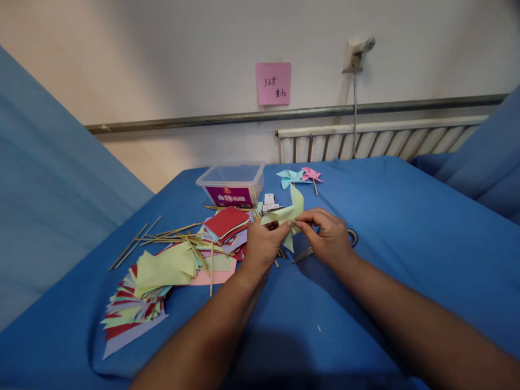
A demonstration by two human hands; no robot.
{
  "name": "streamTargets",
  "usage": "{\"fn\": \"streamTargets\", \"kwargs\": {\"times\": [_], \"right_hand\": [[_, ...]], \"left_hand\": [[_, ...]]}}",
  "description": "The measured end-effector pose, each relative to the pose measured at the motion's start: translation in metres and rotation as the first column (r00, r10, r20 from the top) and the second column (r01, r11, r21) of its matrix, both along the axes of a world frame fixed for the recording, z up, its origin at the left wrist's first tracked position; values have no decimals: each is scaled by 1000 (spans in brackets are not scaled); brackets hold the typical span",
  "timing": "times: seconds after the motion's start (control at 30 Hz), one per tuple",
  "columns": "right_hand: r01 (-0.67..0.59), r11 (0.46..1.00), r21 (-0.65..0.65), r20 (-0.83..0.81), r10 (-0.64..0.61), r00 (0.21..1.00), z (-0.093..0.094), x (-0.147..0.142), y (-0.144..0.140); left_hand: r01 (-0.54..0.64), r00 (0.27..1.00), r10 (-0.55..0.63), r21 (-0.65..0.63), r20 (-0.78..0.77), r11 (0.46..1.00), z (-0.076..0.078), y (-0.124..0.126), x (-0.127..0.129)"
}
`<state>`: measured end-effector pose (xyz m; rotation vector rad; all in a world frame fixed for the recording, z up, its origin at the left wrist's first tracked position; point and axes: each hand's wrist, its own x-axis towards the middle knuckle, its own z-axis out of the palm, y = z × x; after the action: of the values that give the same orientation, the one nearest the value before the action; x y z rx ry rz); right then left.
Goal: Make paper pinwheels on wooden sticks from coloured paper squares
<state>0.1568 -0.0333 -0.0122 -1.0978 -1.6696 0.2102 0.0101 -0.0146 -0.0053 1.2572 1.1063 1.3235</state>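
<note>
Above the middle of the table I hold a pale green paper pinwheel (298, 201). My left hand (266, 238) is closed on its folded paper from the left side. At the pinwheel's centre my right hand (328, 234) is closed in a pinch; whatever sits between those fingertips is too small to make out. Scissors (303, 255) lie on the table below my right hand, which partly covers them. Two finished pinwheels rest farther back, a light blue one (290, 177) and a pink one (312, 174).
Stacked coloured paper (166, 268) and red sheets (227, 223) spread across the left side, with thin wooden sticks (170, 234) over them. Behind stand a clear plastic box (231, 176) and small white boxes (269, 199). Blue cloth (390, 206) covers the table; a radiator (382, 138) lines the wall.
</note>
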Motion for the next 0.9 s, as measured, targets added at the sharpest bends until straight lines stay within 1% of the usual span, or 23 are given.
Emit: {"fn": "streamTargets", "kwargs": {"times": [0.1,0.23,0.4,0.6,0.7,0.9], "right_hand": [[5,1000,2,1,-5,1000,0,0,0],[6,1000,20,-6,-6,1000,0,-1,-1],[18,1000,0,-21,-18,1000,2,-2,-2],[30,999,-12,-29,-31,999,1,-3,-3],[31,999,-11,-39,-31,999,1,-4,-4],[16,1000,-12,-71,-17,997,2,-5,-4]], "left_hand": [[5,999,-4,34,-42,999,0,-1,0],[-4,996,10,69,-85,998,5,-3,0],[-18,995,25,65,-98,998,10,-5,1],[-72,983,88,104,-162,992,14,-8,2],[-104,968,134,148,-210,983,14,-11,3],[-130,927,205,244,-314,961,12,-14,3]]}}
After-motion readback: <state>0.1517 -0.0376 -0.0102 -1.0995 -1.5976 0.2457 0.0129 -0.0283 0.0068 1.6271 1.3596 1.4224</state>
